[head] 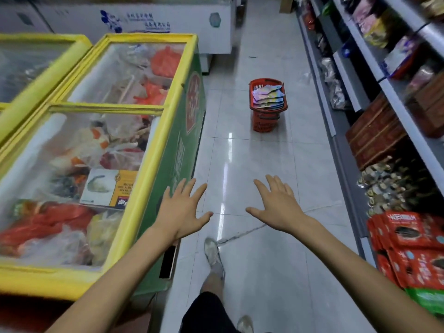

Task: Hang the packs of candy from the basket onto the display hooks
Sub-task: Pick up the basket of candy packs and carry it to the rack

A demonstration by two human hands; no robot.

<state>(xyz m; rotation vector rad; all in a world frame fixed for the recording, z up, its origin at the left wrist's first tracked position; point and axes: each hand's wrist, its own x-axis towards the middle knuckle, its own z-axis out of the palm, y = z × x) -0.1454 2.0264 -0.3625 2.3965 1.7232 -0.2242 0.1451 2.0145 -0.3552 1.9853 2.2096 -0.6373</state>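
Observation:
A red plastic basket [263, 123] stands on the aisle floor some way ahead, stacked on a second red basket. A pile of pastel candy packs [268, 97] fills its top. My left hand [183, 207] and my right hand [278, 205] are stretched out in front of me with fingers spread, both empty and far short of the basket. No display hooks show in this view.
A yellow-framed chest freezer [165, 131] with glass lids lines the left of the aisle. Grey shelves [374, 68] of packaged goods run along the right, with red snack packs [408, 248] at the near end. A white freezer [182, 22] stands at the far end. Shiny tiled floor runs between.

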